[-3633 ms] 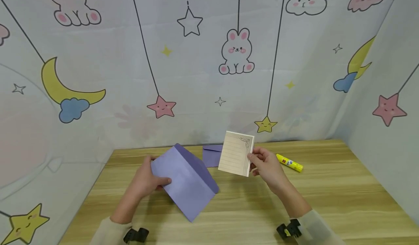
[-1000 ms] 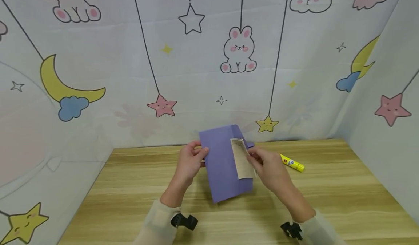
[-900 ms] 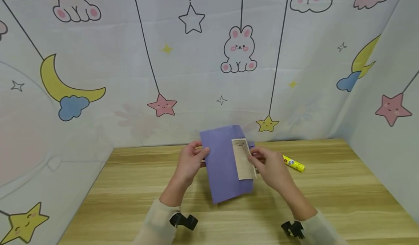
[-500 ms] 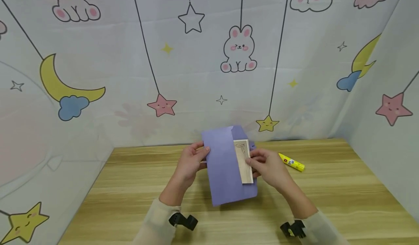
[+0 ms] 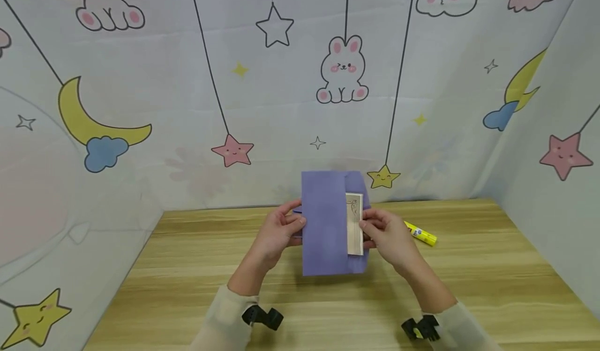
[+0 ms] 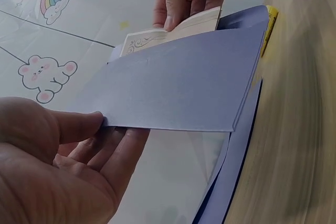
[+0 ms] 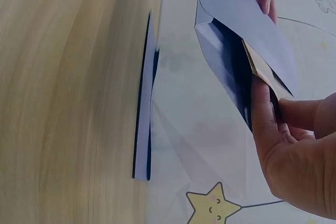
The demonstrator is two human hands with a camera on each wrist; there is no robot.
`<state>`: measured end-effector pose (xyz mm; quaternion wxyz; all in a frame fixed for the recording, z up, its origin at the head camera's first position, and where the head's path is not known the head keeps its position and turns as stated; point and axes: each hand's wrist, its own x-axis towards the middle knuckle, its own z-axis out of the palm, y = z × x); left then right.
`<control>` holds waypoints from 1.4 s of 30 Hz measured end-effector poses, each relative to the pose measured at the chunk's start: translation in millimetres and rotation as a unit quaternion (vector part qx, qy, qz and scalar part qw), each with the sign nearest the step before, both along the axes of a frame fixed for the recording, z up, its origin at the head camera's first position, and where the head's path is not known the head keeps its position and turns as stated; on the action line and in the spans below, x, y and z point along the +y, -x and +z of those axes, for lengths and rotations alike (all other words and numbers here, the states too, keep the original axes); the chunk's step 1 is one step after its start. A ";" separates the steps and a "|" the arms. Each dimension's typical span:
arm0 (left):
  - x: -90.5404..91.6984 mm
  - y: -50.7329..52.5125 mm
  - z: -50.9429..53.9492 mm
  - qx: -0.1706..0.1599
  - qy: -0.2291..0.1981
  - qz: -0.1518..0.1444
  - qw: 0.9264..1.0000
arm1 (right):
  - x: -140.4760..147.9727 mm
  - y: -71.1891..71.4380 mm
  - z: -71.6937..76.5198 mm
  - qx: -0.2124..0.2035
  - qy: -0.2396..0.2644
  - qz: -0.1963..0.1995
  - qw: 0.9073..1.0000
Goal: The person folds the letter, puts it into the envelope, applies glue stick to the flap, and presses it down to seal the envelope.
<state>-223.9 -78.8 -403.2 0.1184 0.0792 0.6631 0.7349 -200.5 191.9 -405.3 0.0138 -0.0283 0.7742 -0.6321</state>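
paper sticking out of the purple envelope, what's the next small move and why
Probably the right hand should slide the paper deeper: a strip sticks out of the envelope, the right hand pinches its outer edge, and the left hand holds the envelope's opposite side.

Across the back we see a pale cloth (image 5: 281, 101) printed with cartoons: a winking bunny (image 5: 344, 72) hanging on a line near the middle, a smiling pink star (image 5: 233, 151) lower and to its left, and farther left a yellow crescent moon (image 5: 72, 109) with a blue cloud (image 5: 105, 154). Below, we have a wood-grain table (image 5: 187, 288); toward its back, right of centre, a yellow tube (image 5: 422, 235) lies at a slant. The right wrist view shows us another purple envelope (image 7: 141, 145) lying on the table near the cloth.
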 end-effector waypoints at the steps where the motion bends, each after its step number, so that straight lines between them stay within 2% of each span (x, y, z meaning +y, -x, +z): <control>1: 0.5 -0.1 0.2 0.001 -0.001 -0.006 1.000 | -0.1 0.0 0.3 0.000 0.001 0.003 1.000; 14: 5.9 -1.5 -0.4 -0.012 0.006 -0.030 0.999 | -2.6 -2.9 2.0 -0.004 0.021 0.027 0.999; 27: 6.3 -4.6 0.9 -0.022 -0.033 -0.055 0.998 | -0.3 -2.5 2.0 -0.006 0.055 0.067 0.996; 29: 5.6 -4.3 0.3 -0.023 -0.030 -0.056 0.998 | -0.1 -2.7 1.5 -0.006 0.055 0.069 0.996; 36: -0.7 -5.4 2.4 -0.002 0.023 -0.047 0.999 | 0.9 -3.2 0.1 0.007 0.043 0.063 0.997; 42: -0.8 -6.8 1.8 -0.007 0.012 -0.044 0.999 | 1.1 -4.0 2.0 0.013 0.035 0.068 0.997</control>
